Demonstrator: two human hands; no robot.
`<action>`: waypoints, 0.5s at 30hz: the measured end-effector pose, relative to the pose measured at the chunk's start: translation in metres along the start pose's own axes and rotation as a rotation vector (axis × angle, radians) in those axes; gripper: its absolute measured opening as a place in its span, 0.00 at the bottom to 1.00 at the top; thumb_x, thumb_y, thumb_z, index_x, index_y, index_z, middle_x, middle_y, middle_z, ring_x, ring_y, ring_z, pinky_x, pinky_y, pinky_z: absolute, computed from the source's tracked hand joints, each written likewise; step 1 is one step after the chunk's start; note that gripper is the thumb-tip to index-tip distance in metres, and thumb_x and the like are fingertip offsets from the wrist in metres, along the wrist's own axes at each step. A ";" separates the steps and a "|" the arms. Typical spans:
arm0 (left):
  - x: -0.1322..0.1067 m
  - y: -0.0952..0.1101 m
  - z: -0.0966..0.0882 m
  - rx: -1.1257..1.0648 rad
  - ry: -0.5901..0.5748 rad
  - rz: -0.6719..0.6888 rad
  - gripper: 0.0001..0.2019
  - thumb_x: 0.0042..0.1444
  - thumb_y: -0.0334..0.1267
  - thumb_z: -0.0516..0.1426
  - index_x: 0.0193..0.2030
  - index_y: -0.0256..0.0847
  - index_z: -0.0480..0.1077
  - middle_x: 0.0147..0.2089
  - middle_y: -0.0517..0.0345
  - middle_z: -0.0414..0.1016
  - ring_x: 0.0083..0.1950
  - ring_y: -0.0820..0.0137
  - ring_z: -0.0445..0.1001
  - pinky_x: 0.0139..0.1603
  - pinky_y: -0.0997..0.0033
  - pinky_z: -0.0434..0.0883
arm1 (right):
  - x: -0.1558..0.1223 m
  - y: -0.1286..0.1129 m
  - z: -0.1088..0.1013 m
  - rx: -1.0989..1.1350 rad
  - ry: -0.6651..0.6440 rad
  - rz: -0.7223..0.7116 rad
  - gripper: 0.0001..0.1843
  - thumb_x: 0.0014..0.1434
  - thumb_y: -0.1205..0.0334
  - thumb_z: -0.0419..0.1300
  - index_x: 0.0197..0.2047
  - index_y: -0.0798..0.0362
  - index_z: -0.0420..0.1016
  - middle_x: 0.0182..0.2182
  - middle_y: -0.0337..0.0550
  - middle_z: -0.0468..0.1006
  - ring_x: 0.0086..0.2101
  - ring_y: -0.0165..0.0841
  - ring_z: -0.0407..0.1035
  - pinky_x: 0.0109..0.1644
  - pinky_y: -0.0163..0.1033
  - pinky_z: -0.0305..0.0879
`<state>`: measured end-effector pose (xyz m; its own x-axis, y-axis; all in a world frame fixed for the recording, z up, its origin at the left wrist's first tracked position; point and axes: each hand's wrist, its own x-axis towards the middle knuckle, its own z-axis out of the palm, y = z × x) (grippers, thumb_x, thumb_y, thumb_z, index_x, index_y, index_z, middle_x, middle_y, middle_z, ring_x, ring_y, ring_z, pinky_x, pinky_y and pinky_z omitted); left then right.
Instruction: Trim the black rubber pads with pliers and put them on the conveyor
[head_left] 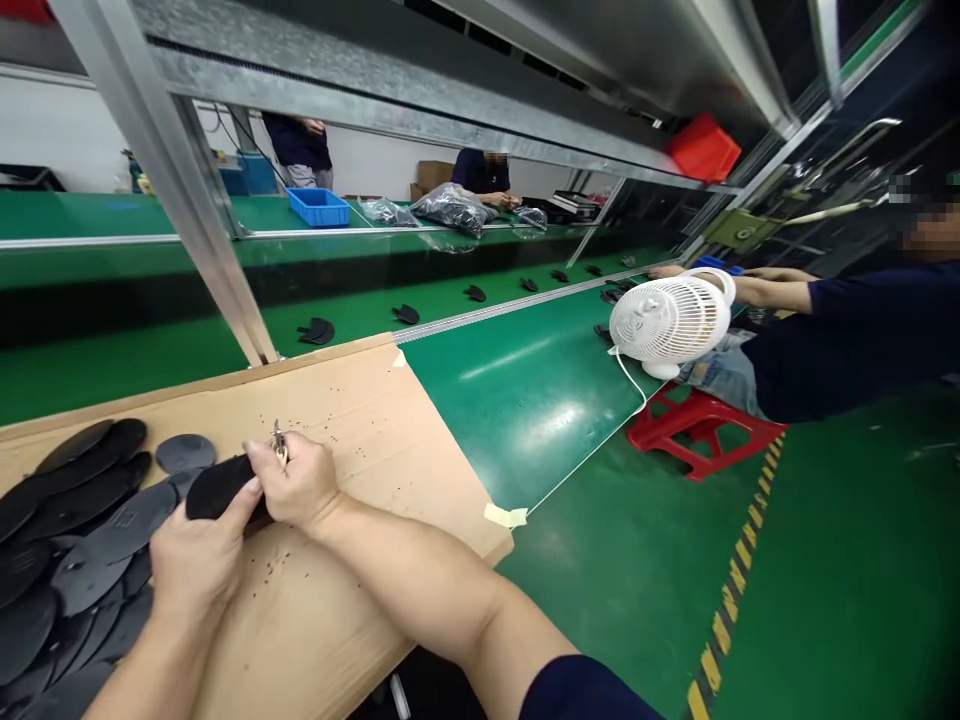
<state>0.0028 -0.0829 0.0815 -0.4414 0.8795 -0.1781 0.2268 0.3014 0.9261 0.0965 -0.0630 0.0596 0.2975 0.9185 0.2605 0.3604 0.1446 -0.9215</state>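
Note:
My left hand is closed around a black oval sole-shaped piece, held just above a cardboard sheet. My right hand is closed on a small metal tool with its tip pointing up, right beside the black piece. A heap of several similar flat black pieces lies on the cardboard to the left of my hands. Small dark specks are scattered over the cardboard around my hands.
The cardboard lies on a green workbench beside a green conveyor belt carrying several black pieces. A white fan stands at the bench edge. A seated person works at right by a red stool. Others stand beyond, near a blue bin.

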 end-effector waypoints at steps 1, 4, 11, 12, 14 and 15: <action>-0.001 0.002 0.000 -0.029 0.002 -0.007 0.21 0.35 0.45 0.67 0.36 0.34 0.74 0.32 0.55 0.74 0.36 0.62 0.73 0.45 0.58 0.74 | 0.000 0.000 0.000 0.002 -0.004 -0.002 0.20 0.59 0.45 0.57 0.24 0.50 0.64 0.21 0.36 0.69 0.24 0.30 0.65 0.31 0.33 0.59; 0.000 0.002 0.000 -0.017 0.003 -0.004 0.22 0.35 0.46 0.67 0.36 0.35 0.74 0.33 0.55 0.74 0.39 0.62 0.73 0.48 0.57 0.74 | 0.000 0.002 0.001 0.030 -0.042 0.010 0.18 0.60 0.45 0.57 0.28 0.49 0.69 0.24 0.38 0.74 0.28 0.31 0.69 0.34 0.34 0.62; 0.009 -0.013 -0.001 0.059 0.014 0.058 0.26 0.34 0.51 0.67 0.39 0.36 0.75 0.33 0.54 0.74 0.38 0.60 0.73 0.47 0.56 0.73 | 0.001 0.002 0.002 0.004 -0.041 0.069 0.19 0.59 0.43 0.57 0.28 0.49 0.68 0.24 0.37 0.73 0.28 0.32 0.69 0.34 0.34 0.62; 0.010 -0.015 0.000 0.081 0.025 0.048 0.27 0.34 0.51 0.68 0.39 0.36 0.75 0.33 0.54 0.74 0.38 0.59 0.73 0.47 0.55 0.73 | 0.002 0.002 0.002 -0.015 -0.029 0.061 0.20 0.59 0.43 0.57 0.26 0.49 0.66 0.22 0.37 0.71 0.27 0.32 0.68 0.33 0.34 0.62; 0.013 -0.021 0.000 0.123 0.045 0.025 0.26 0.33 0.51 0.68 0.39 0.37 0.74 0.33 0.55 0.73 0.38 0.58 0.73 0.46 0.55 0.73 | 0.003 0.001 0.003 -0.038 -0.016 0.051 0.21 0.59 0.43 0.57 0.24 0.49 0.63 0.21 0.36 0.70 0.25 0.32 0.67 0.31 0.34 0.61; 0.014 -0.024 0.001 0.104 0.035 0.039 0.26 0.33 0.51 0.69 0.38 0.38 0.74 0.33 0.55 0.73 0.39 0.58 0.73 0.45 0.56 0.73 | 0.003 0.000 0.003 -0.044 -0.014 0.055 0.21 0.59 0.43 0.57 0.23 0.49 0.63 0.20 0.37 0.69 0.25 0.32 0.67 0.31 0.34 0.61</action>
<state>-0.0081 -0.0771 0.0565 -0.4603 0.8783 -0.1294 0.3324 0.3057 0.8922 0.0943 -0.0593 0.0592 0.3054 0.9298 0.2057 0.3826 0.0780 -0.9206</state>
